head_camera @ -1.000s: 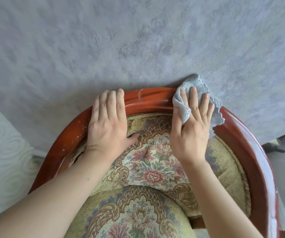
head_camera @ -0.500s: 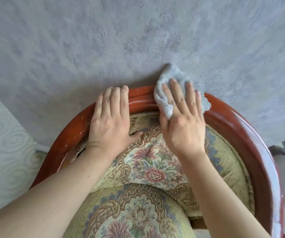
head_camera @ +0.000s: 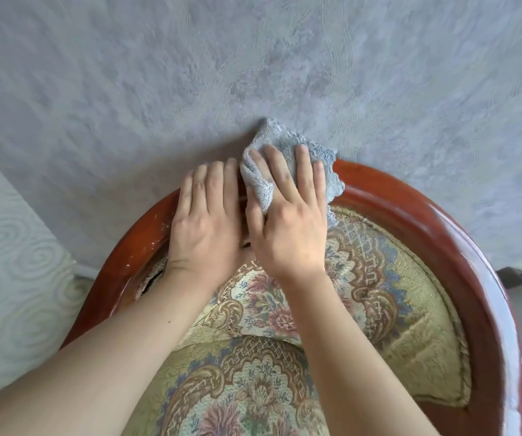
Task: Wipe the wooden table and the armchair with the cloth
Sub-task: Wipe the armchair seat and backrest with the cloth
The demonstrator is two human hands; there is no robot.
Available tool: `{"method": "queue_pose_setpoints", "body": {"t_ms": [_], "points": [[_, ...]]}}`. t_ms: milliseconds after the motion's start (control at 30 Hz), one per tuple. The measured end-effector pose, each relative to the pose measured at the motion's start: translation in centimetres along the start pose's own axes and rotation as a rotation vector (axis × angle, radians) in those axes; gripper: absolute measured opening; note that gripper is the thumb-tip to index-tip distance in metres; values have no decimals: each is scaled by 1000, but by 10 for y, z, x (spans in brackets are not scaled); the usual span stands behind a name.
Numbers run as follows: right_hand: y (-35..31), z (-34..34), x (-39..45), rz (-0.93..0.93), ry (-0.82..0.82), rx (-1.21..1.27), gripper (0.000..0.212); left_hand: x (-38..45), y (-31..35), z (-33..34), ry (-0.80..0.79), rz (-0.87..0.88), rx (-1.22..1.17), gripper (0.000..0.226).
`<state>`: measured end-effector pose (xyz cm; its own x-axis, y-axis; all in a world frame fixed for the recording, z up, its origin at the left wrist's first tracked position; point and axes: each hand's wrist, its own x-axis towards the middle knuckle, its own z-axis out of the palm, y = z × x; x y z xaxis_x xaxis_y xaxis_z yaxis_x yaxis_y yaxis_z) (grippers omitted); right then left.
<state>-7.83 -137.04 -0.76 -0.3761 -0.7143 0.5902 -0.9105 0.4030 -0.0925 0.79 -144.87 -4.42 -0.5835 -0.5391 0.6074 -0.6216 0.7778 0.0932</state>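
premises: domestic interior, most likely a living room. evidence: upholstered armchair (head_camera: 363, 278) with a curved, glossy red-brown wooden frame and floral tapestry fabric on its back and seat cushion, set close against a wall (head_camera: 253, 73) papered in grey-lilac with an embossed swirl pattern. a second wall surface (head_camera: 11, 247) at the left edge carries paler wallpaper with raised spirals. pale flecks mark the left part of the wooden frame. furnishings and decorative finishes are consistent with a home
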Motion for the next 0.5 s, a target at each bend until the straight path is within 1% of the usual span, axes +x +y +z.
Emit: {"method": "queue_pose_setpoints", "body": {"t_ms": [33, 67, 100, 133, 200, 267, 333, 400, 467, 500], "points": [[15, -5, -2, -47, -6, -49, 53, 0, -2, 0, -33, 20, 8, 92], [31, -10, -6, -52, 18, -74, 52, 0, -4, -1, -69, 47, 26, 109], [46, -17, -10, -7, 64, -81, 51, 1, -6, -1, -95, 64, 43, 122], [59, -22, -15, 69, 119, -80, 49, 1, -7, -1, -108, 71, 53, 129], [68, -27, -24, 237, 200, -75, 50, 1, -6, -1, -106, 60, 53, 133], [59, -21, -22, 370, 235, -26, 52, 0, -5, 0, -96, 56, 59, 133], [38, -10, -12, 431, 265, 37, 53, 1, -5, -2, -96, 47, 74, 131], [17, 1, -8, 354, 232, 63, 55, 0, -4, -3, -74, 35, 85, 117], [5, 9, -10, 228, 158, 99, 56, 0, -1, -2, -22, 15, 90, 91], [4, 11, -12, 174, 134, 107, 56, 0, 0, -1, -1, 6, 89, 82]]}}
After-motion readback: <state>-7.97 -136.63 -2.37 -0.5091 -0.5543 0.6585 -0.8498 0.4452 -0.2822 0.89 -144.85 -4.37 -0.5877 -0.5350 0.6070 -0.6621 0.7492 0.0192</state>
